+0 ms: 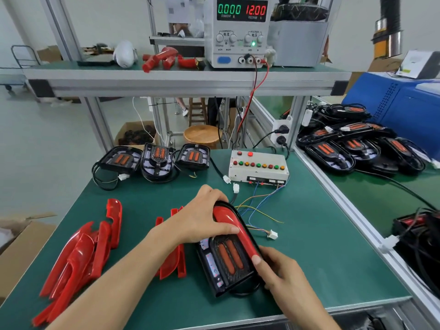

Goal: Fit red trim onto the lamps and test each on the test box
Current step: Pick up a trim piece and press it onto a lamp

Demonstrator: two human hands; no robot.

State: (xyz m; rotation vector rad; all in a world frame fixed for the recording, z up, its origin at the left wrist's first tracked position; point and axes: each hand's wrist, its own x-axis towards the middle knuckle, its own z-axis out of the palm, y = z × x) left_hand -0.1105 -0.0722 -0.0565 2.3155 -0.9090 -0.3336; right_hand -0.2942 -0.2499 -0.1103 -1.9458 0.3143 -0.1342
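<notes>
A black lamp [227, 265] with two orange bars lies on the green mat in front of me. A curved red trim [234, 225] sits along its right edge. My left hand [202, 217] curls over the lamp's far end, thumb pressing on the trim. My right hand [273, 270] grips the lamp's near right side, thumb on the trim's lower end. The white test box [258, 169] with coloured buttons stands behind, its loose wires and white connectors [272, 234] lying on the mat. Three more black lamps [156, 160] sit at the back left.
Loose red trims [83, 253] are piled at left, a few more [173, 265] under my left forearm. A power supply [238, 32] reading 12.00 V stands on the shelf. Several lamps [352, 144] are heaped on the right bench. A cardboard box [16, 246] stands at far left.
</notes>
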